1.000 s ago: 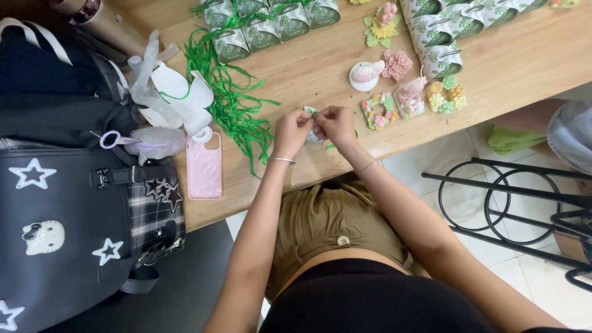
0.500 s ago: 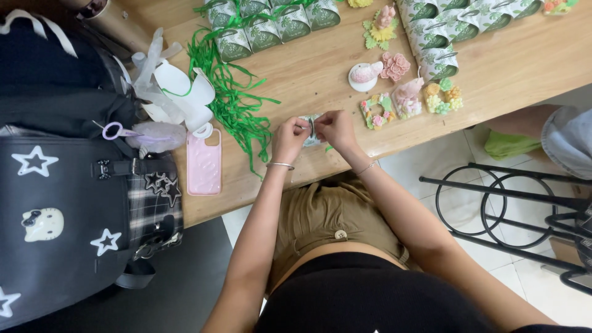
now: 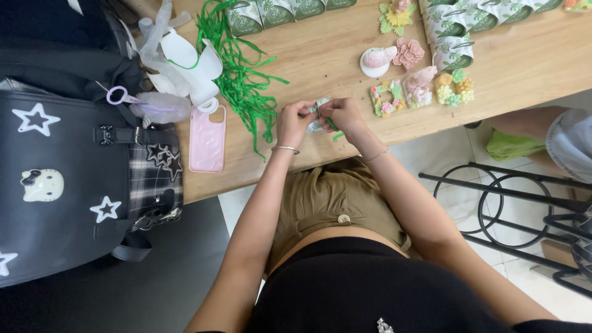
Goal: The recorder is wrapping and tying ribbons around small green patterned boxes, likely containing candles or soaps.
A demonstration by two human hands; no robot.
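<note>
Over the near edge of the wooden table (image 3: 333, 61), my left hand (image 3: 293, 122) and my right hand (image 3: 343, 115) meet on one small green-and-white patterned packet (image 3: 318, 110). Both sets of fingers pinch it, and a short green ribbon end (image 3: 337, 131) hangs below my right hand. Most of the packet is hidden by my fingers. A pile of loose green ribbon strips (image 3: 242, 80) lies just left of my left hand.
Rows of green patterned packets (image 3: 277, 11) (image 3: 459, 28) lie at the far edge. Small pastel flower-shaped pieces (image 3: 425, 83) sit to the right. A pink phone case (image 3: 207, 139), white ribbon (image 3: 182, 61) and a black star-patterned bag (image 3: 68, 185) are at left. A black metal stool frame (image 3: 512, 203) stands at right.
My hands stay together on the packet with small finger movements. The view has shifted slightly, so everything sits a little lower and further right in the picture.
</note>
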